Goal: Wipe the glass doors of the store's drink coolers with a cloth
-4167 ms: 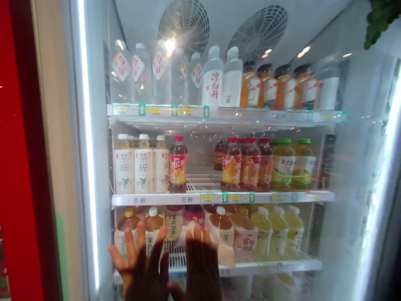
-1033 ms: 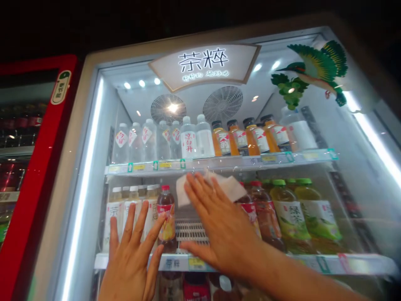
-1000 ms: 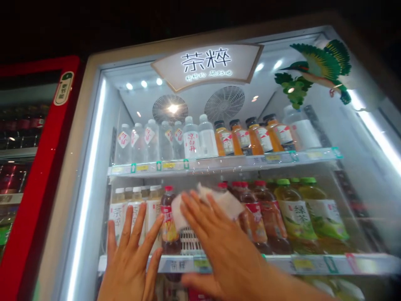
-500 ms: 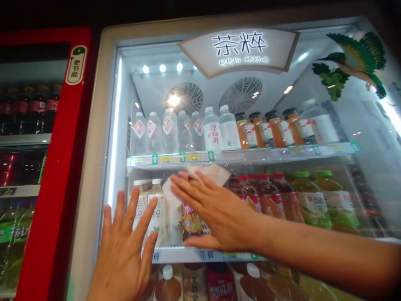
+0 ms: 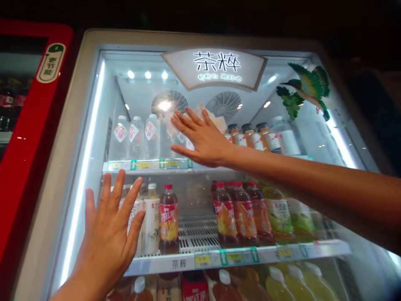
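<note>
My right hand (image 5: 200, 138) lies with its fingers stretched over a thin white cloth (image 5: 219, 122), pressing it to the glass door (image 5: 197, 196) of a lit drinks fridge. Part of the cloth is hidden under the palm; whether it is fabric or paper is hard to tell. Behind the hand stands the upper row of drink bottles (image 5: 136, 138). At lower left my left hand (image 5: 109, 225) is spread open in front of the glass, holding nothing. I cannot tell whether its palm touches the door. Tea bottles (image 5: 152, 221) stand behind it on the middle shelf.
A fan-shaped lit sign (image 5: 216, 69) and a bird sticker (image 5: 308, 90) are at the door's top. The pale door frame (image 5: 69, 125) runs down the left, beside a red fridge (image 5: 25, 200). Red-capped bottles (image 5: 225, 213) and a lower bottle row (image 5: 291, 284) stand inside.
My right hand and the cloth have moved up the glass, from the middle shelf's height to the upper bottle row. My left hand remains spread, now slightly lower left in view. The view has shifted.
</note>
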Demonstrator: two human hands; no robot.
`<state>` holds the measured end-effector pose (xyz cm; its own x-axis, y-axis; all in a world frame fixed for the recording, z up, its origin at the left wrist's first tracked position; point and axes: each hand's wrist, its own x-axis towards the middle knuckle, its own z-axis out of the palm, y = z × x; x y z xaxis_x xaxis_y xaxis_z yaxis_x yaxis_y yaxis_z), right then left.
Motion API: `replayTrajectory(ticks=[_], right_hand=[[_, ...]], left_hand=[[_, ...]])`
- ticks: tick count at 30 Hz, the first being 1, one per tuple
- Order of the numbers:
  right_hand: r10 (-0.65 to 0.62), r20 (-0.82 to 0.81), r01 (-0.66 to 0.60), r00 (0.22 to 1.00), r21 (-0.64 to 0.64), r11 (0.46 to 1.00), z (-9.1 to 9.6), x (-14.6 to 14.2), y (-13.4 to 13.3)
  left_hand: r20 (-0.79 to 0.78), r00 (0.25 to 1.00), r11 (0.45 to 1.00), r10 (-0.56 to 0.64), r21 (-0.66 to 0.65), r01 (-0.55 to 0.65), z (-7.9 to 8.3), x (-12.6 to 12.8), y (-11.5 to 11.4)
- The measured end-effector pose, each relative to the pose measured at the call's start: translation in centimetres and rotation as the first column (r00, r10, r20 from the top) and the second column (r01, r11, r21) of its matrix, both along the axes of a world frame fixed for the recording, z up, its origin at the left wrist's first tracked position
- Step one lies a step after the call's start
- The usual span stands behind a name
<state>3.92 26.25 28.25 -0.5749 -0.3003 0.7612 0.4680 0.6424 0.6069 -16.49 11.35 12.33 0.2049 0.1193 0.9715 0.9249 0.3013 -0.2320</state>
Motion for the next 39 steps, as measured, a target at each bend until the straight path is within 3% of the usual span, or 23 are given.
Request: replayTrajectory(ticks=[2, 6, 8, 10, 12, 16, 18, 22, 24, 26, 29, 31, 35, 37, 39], right_hand=[[-0.023, -0.019, 0.023, 1.000, -0.012, 1.000, -0.6, 1.5, 0.5], [-0.072, 0.212, 0.056, 0.975, 0.081, 0.995, -3.8, 6.4, 2.5], [-0.099, 0.160, 0.095, 0.982, 0.034, 0.995, -2.7, 9.9, 4.7], [-0.132, 0.001, 0.132, 0.991, -0.069, 0.989, -0.9, 13.6, 7.2], [-0.156, -0.087, 0.147, 0.984, -0.107, 0.983, -0.8, 16.9, 9.2], [-0.111, 0.094, 0.110, 0.989, 0.019, 0.994, -6.7, 21.9, 11.5], [-0.096, 0.147, 0.097, 0.984, 0.002, 0.995, -8.0, 24.2, 12.8], [-0.109, -0.106, 0.084, 0.988, -0.212, 0.974, -4.0, 28.7, 16.2], [-0.095, -0.199, 0.046, 0.975, -0.236, 0.971, -3.3, 29.7, 17.1], [-0.053, -0.145, 0.027, 0.988, -0.171, 0.985, -5.2, 29.9, 17.1], [0.006, 0.137, -0.002, 0.990, -0.030, 1.000, -8.9, 30.0, 16.6], [0.006, 0.189, 0.000, 0.982, -0.031, 1.000, -8.4, 30.8, 16.9], [-0.056, -0.141, 0.019, 0.988, -0.249, 0.968, -3.7, 33.0, 18.4], [-0.042, -0.165, 0.001, 0.985, -0.241, 0.971, -3.9, 33.3, 18.7], [0.016, -0.029, -0.020, 0.999, -0.124, 0.992, -6.1, 33.2, 18.5]], left_hand=[[-0.005, 1.000, 1.000, -0.015, -0.003, 0.015, 0.0, 1.4, 0.8], [-0.047, 0.999, 1.000, -0.028, 0.001, 0.028, -0.3, 4.8, 2.5], [-0.059, 0.998, 0.999, -0.037, 0.013, 0.037, 0.0, 6.9, 3.6], [-0.069, 0.996, 0.998, -0.056, 0.018, 0.058, 0.6, 9.3, 4.9], [-0.088, 0.993, 0.996, -0.085, 0.014, 0.087, 1.0, 12.0, 6.5], [-0.106, 0.985, 0.990, -0.136, 0.017, 0.138, 0.6, 17.7, 10.2], [-0.117, 0.981, 0.988, -0.154, 0.005, 0.156, 0.1, 20.4, 12.0], [-0.154, 0.975, 0.987, -0.159, -0.013, 0.159, -0.1, 25.1, 15.4], [-0.150, 0.976, 0.987, -0.159, -0.015, 0.159, 0.2, 26.8, 16.8], [-0.137, 0.976, 0.985, -0.170, -0.022, 0.169, 0.3, 27.8, 17.9], [-0.133, 0.975, 0.984, -0.180, -0.034, 0.177, 0.2, 28.5, 19.0], [-0.142, 0.978, 0.988, -0.154, -0.026, 0.152, 0.1, 28.6, 19.2], [-0.157, 0.979, 0.992, -0.129, -0.009, 0.129, 0.0, 28.6, 19.4], [-0.160, 0.979, 0.992, -0.129, -0.011, 0.129, -0.2, 28.4, 19.1], [-0.172, 0.981, 0.996, -0.088, -0.016, 0.086, -0.6, 28.0, 18.6]])
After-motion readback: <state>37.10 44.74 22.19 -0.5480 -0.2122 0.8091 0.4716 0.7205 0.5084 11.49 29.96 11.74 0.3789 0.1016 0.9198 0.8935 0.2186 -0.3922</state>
